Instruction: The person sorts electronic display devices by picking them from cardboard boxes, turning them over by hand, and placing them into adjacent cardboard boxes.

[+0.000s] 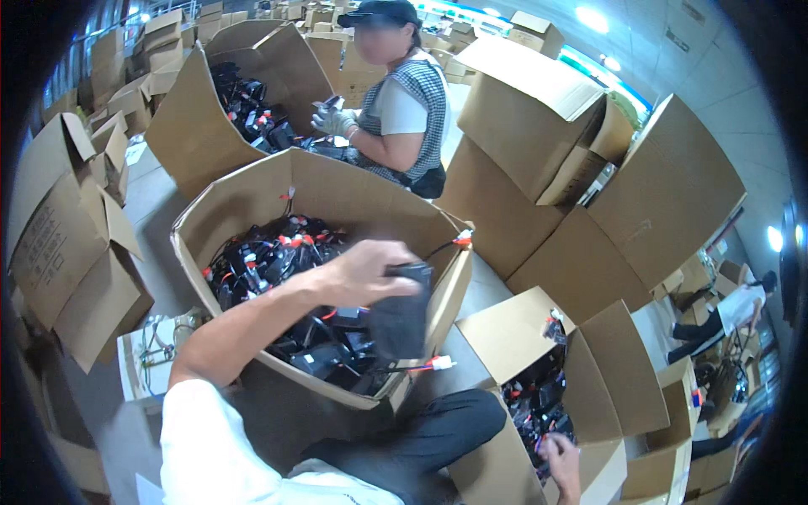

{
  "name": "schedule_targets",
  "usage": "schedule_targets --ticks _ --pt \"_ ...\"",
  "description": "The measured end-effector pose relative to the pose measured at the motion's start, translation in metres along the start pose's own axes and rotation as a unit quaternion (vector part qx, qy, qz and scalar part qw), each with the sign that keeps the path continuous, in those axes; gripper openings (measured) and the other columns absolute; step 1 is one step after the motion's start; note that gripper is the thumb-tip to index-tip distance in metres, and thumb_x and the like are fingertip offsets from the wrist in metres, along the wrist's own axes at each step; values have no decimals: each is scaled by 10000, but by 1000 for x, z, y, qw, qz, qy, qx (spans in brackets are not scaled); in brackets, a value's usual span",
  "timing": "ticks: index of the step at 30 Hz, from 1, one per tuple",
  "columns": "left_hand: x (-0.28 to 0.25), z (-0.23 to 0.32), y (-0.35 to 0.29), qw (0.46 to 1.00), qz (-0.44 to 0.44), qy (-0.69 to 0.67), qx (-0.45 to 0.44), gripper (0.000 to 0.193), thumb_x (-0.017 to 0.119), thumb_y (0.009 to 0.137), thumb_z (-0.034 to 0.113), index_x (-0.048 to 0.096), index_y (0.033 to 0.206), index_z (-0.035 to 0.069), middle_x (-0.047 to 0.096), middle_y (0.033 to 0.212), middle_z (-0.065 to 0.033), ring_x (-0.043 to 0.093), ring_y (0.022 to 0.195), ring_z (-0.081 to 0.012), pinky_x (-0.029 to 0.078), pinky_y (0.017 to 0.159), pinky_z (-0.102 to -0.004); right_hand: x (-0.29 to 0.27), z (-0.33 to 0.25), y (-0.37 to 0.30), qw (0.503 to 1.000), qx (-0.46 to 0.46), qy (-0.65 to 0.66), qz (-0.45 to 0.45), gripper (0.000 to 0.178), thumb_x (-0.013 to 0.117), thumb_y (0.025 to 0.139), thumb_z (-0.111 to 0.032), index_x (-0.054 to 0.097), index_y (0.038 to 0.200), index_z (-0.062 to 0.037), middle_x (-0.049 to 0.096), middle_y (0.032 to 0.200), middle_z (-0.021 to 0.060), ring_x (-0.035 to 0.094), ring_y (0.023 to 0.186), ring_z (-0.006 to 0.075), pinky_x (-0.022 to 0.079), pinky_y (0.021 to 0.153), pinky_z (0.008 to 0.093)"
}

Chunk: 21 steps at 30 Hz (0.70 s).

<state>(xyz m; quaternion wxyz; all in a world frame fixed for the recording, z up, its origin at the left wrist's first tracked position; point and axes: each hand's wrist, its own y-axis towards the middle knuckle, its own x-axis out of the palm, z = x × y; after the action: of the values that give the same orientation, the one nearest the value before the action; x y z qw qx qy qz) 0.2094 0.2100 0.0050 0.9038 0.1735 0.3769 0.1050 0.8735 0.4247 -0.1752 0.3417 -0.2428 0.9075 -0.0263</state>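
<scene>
My left hand [370, 273] is closed round the upper end of a black box-shaped device [399, 324], smeared a little by motion. It hangs over a large open carton [240, 181] heaped with similar black devices [316, 358] and their wires, which end in red and white connectors. To the right, my right hand [562, 465] reaches into a smaller carton [497, 341] that also contains black devices [539, 396] with wires. Its fingers are bent together by the wires, and what they pinch is too small to make out.
Across the large carton stands a person [408, 118] in a cap and gloves, beside another carton [189, 126] of black devices. Tall cartons [530, 118] rise at the right; more [67, 236] stand at the left. A white box [151, 358] with cords lies by my left elbow.
</scene>
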Motion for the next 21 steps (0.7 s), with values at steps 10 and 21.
schedule_targets --ticks 10,21 --pt "109 39 71 916 -75 -381 -104 413 736 1192 358 805 1352 -17 794 1209 -194 762 1169 -295 597 1065 -420 134 -274 -33 875 -125 468 -27 599 848 1044 -235 643 1529 49 814 1305 119 809 1141 226 656 1057 387" --pt "184 -252 -57 893 -249 302 -223 882 1097 754 395 668 1400 -23 703 1458 -282 736 1352 -453 629 1129 -545 45 -205 -97 874 -103 453 146 705 700 1140 -338 523 1683 76 735 1491 249 786 1283 404 664 1098 504"
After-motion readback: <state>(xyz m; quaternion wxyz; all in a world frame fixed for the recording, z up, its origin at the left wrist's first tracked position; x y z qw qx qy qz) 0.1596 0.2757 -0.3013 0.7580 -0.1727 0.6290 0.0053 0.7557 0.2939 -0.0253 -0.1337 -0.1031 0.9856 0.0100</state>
